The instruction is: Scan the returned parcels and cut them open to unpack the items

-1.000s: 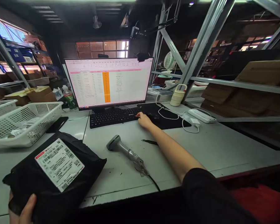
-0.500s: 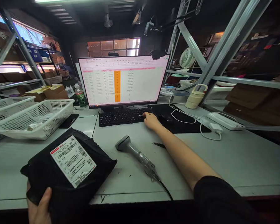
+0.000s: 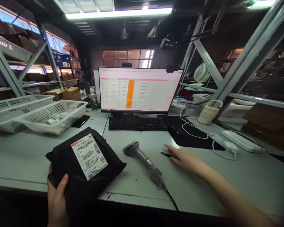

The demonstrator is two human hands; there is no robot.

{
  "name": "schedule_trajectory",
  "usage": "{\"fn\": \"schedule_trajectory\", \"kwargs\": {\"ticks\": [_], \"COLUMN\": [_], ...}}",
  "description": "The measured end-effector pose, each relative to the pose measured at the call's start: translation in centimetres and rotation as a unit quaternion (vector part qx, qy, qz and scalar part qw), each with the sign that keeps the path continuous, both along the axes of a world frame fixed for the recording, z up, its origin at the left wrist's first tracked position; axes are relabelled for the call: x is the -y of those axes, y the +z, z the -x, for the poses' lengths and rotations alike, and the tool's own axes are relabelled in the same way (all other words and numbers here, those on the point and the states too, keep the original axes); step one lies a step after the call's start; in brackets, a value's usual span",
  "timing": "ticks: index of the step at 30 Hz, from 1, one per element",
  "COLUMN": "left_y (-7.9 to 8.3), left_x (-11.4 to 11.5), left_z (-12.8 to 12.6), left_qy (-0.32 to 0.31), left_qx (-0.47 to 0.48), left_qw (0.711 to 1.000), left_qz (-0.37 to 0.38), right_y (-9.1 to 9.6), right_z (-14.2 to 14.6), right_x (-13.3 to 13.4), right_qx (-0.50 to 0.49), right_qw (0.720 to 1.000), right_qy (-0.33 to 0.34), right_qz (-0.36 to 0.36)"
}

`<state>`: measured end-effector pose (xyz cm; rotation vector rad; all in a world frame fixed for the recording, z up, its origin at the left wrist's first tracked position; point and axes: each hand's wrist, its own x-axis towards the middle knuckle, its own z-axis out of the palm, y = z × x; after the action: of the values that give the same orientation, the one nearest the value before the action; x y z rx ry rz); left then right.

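My left hand (image 3: 58,192) is closed on the near left corner of a black plastic mailer parcel (image 3: 66,164), its thumb on top. A white shipping label (image 3: 89,156) faces up on the parcel, which is tilted over the table's front edge. My right hand (image 3: 183,159) is low over the table, index finger stretched out and thumb apart. Between them lies a slim black pointed tool (image 3: 167,154), partly covered by the hand; its kind is unclear. A grey barcode scanner (image 3: 143,159), tape around its handle, lies between the parcel and my right hand.
Behind stand a monitor (image 3: 142,94) showing a spreadsheet and a black keyboard (image 3: 137,123). A mouse pad (image 3: 194,135) with a white cable across it is right. White baskets (image 3: 59,124), a phone (image 3: 81,121) and a bottle (image 3: 93,100) are left; a cream cup (image 3: 207,114) and power strip (image 3: 242,142) right.
My right hand has left the keyboard and come back toward me to the slim black tool. My left hand still holds the parcel. The whole view has shifted.
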<state>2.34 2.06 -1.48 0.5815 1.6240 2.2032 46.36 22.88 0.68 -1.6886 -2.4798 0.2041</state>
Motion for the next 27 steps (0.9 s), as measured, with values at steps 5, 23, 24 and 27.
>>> {"fn": "schedule_trajectory", "kwargs": {"ticks": [5,23,24,27], "left_y": [-0.6,-0.3,-0.3,0.2], "left_x": [-1.2,3.0,3.4,4.5], "left_z": [0.2,-2.3,-2.8,-3.2], "left_qy": [-0.040,-0.141,-0.190,-0.307], "left_qx": [-0.010,-0.747,-0.761,-0.732], "left_qw": [0.995,0.644,0.615,0.604], "left_qz": [-0.088,-0.087,-0.085,-0.076], "right_y": [-1.6,5.2,4.7,2.8], "right_z": [-1.4,17.2,17.7,18.3], "right_x": [3.3,12.3,12.4,12.3], "right_qx": [0.059,-0.696,-0.703,-0.701], "right_qw": [0.994,0.639,0.633,0.636], "right_qy": [-0.058,0.006,-0.003,-0.022], "right_qz": [-0.077,0.327,0.325,0.320]}}
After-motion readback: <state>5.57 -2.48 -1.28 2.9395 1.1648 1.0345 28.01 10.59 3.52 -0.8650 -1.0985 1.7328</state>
